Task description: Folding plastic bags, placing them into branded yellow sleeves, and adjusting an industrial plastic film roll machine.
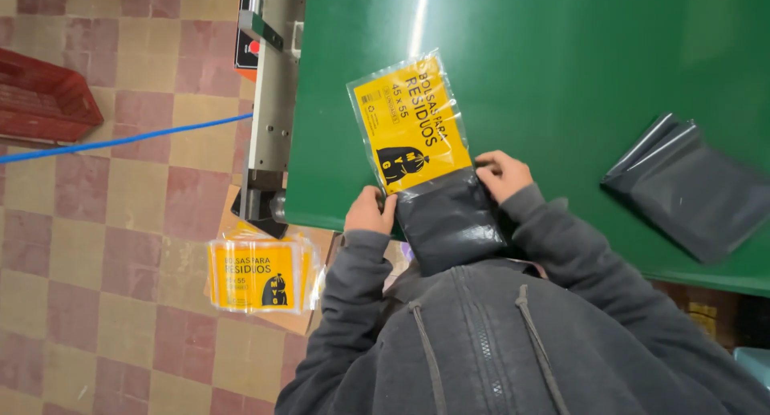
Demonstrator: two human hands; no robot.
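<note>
clear yellow-labelled pouch (411, 126) lies on green table (561, 54); left hand (370, 211) and right hand (503, 174) pinch the folded black bags (449, 218) at its mouth.

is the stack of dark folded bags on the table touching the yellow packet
No, the stack of dark folded bags lies apart at the right of the green table, with bare tabletop between it and the yellow packet.

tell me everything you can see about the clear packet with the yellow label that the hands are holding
The packet is a clear, glossy plastic sleeve with a yellow card insert bearing black print and a bag drawing. It lies tilted on the green table, near its front edge. A folded dark grey bag sticks out of its open lower end. The left hand and right hand grip that end.
</note>
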